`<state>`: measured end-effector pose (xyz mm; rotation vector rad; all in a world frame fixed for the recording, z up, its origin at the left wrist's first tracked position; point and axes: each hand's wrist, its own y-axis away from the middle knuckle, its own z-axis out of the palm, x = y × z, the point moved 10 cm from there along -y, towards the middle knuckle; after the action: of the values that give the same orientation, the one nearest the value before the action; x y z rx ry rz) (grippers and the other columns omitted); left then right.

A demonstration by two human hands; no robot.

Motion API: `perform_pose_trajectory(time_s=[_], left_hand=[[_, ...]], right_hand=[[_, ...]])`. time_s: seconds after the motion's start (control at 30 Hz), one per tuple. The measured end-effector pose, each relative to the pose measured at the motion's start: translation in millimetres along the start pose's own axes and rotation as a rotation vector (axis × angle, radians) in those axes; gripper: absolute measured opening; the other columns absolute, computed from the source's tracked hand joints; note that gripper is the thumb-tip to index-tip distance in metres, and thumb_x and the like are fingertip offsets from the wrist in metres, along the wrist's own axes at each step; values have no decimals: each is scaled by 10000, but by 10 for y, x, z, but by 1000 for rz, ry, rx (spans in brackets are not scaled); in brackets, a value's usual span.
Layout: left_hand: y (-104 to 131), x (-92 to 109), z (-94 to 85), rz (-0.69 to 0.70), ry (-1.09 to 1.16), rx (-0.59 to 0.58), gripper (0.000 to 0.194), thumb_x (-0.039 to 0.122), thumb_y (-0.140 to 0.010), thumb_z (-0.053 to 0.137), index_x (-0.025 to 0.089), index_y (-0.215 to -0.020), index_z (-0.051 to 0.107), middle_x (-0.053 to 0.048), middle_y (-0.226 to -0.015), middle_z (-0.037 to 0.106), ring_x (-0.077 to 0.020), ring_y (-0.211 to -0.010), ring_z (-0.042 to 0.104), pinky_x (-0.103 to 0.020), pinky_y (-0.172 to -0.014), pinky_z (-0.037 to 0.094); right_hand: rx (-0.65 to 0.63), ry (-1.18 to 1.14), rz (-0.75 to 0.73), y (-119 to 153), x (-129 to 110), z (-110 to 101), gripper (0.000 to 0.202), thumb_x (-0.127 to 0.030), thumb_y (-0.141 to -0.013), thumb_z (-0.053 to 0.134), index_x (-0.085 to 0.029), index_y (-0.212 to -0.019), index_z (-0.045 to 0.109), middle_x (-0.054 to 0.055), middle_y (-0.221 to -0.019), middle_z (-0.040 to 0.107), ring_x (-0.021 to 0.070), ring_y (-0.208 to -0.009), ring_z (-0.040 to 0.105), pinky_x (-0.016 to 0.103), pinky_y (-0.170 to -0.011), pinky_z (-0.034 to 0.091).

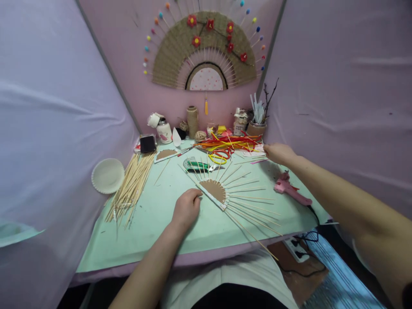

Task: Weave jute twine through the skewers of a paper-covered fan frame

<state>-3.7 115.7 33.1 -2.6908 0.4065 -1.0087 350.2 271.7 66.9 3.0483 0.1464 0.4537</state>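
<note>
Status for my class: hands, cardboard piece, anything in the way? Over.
Left hand at straight edge of cardboard half-disc, sticks fanning from its curve. Right hand by patterned paper, grip unclear. Green-handled cutters among far sticks, perhaps obstructing.

Left hand [187,207] at straight edge of cardboard half-circle [213,190], thin sticks [251,197] fanning from its curve, right hand [278,153] by paper [257,149], pink glue gun [292,191], stick pile [133,182], flowered wall fan [209,36]

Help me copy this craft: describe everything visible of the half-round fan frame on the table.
The fan frame has a half-round brown centre, seemingly cardboard, with whitish edging; thin, pale, woody sticks radiate from its curve. It lies on the green tabletop, one stick overhanging the near edge. The left hand seems to touch its straight side.
</note>
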Motion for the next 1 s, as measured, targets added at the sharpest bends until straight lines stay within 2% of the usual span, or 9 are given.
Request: perform_pose_trajectory(time_s=[0.13,0.2,0.3,0.4,0.47,0.63,0.73,0.83,1.0], left_hand=[[-36,-91,-77,-68,35,33,288,77,-774,450,181,-875,699,-53,-933,734,-194,-897,671,-334,-853,527],[-101,-189,-208,-125,30,52,271,104,-778,469,185,-882,706,-52,-927,736,-192,-863,671,-329,-832,524],[-261,-333,-470,-188,-40,46,252,137,-776,501,180,-910,711,-60,-940,732,-191,-820,664,-322,-795,515],[-440,-387,-643,-176,-126,7,195,158,-768,535,188,-852,708,-49,-874,720,-188,-805,649,-312,-781,503],[-532,-337,-655,-113,-119,5,166,172,-781,542,195,-827,699,-40,-854,706,-175,-797,636,-295,-768,499],[-608,-155,-393,25,-49,13,140,206,-821,555,198,-832,694,-36,-839,674,-161,-790,612,-281,-759,491],[-590,-130,-252,36,-45,2,167,181,-829,537,194,-837,703,-43,-844,674,-168,-808,612,-286,-775,485],[-575,-202,-255,3,-50,12,193,163,-828,519,190,-842,710,-51,-860,688,-176,-817,616,-291,-785,486],[-710,-589,-413,-144,-164,-11,210,164,-802,546,184,-925,714,-63,-887,707,-197,-835,630,-309,-796,480]], right_hand=[[217,-128,-73,211,-395,-524,304,-232,-934,382,-135,-1051,644,167,-1031,690,228,-862,617,278,-630,350],[288,-205,-169,357,-692,-737,259,-220,-921,408,-146,-979,649,139,-987,693,205,-821,600,273,-621,329],[314,-314,-341,550,-1144,-891,202,-183,-897,452,-165,-883,652,94,-898,689,185,-792,580,264,-652,338],[288,-435,-496,650,-1550,-876,174,-173,-893,490,-173,-861,661,70,-871,685,181,-804,580,255,-687,358],[268,-500,-564,656,-1789,-813,160,-167,-891,513,-177,-869,672,66,-888,688,181,-829,584,250,-702,366],[244,-514,-611,576,-2224,-623,150,-142,-874,544,-173,-860,691,66,-887,671,181,-849,570,249,-700,365],[241,-507,-622,562,-2345,-560,173,-143,-888,531,-168,-880,702,74,-895,663,184,-868,565,255,-719,371],[258,-513,-634,578,-2387,-550,203,-127,-897,510,-168,-896,709,79,-905,658,187,-881,558,263,-741,378],[262,-549,-635,580,-2387,-546,210,-111,-895,504,-165,-900,707,80,-911,659,190,-894,551,272,-768,390]])
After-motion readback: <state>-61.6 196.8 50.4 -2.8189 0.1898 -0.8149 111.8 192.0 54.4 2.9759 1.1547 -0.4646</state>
